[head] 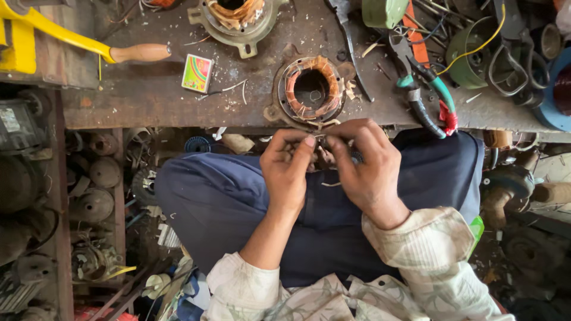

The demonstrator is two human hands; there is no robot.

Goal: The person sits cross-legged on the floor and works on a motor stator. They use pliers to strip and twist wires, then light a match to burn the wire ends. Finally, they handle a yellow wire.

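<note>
We note both hands meeting over the lap, just below the edge of the workbench (148, 98). The left hand (288, 172) has its fingers curled inward, thumb and forefinger pressed together on something small and thin. The right hand (366, 166) mirrors it, fingertips closed on the same spot. What sits between them is mostly hidden; it looks like fine wire or a slip of insulation, but we cannot tell which. Holding it close to the body and low likely steadies such small work.

The stator (311, 89), a round motor core with copper windings, lies flat on the bench directly above the hands, near them but not touching. Pale scraps lie around its rim. A second wound stator (237, 18) rests further back. Pliers with green and black handles (425, 89) lie to the right, handles toward the person, within easy reach. A small colourful box (197, 73) sits to the left of the stator, and a yellow tool with a wooden handle (89, 44) lies at the far left. Old motor parts (89, 202) crowd the shelves below.
</note>
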